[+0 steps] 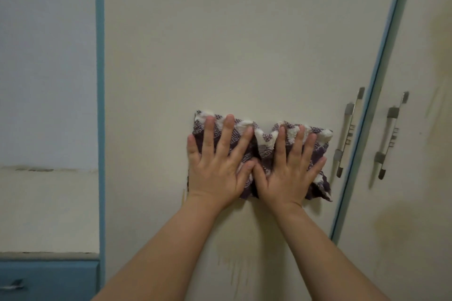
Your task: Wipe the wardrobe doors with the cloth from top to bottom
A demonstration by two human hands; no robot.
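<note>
A purple and white patterned cloth (pixel 265 144) lies flat against the cream wardrobe door (pixel 232 44), at about handle height. My left hand (pixel 217 166) presses its left half with fingers spread and straight. My right hand (pixel 291 168) presses the right half the same way, thumbs nearly touching in the middle. The cloth's lower right corner hangs loose below my right hand. A second cream door (pixel 420 178) stands to the right, with yellowish stains on it.
Two metal bar handles (pixel 348 132) (pixel 391 135) sit either side of the blue-edged gap between the doors. A blue vertical trim (pixel 100 105) borders the door on the left. A blue drawer (pixel 46 278) is at lower left. Faint drip marks run below my hands.
</note>
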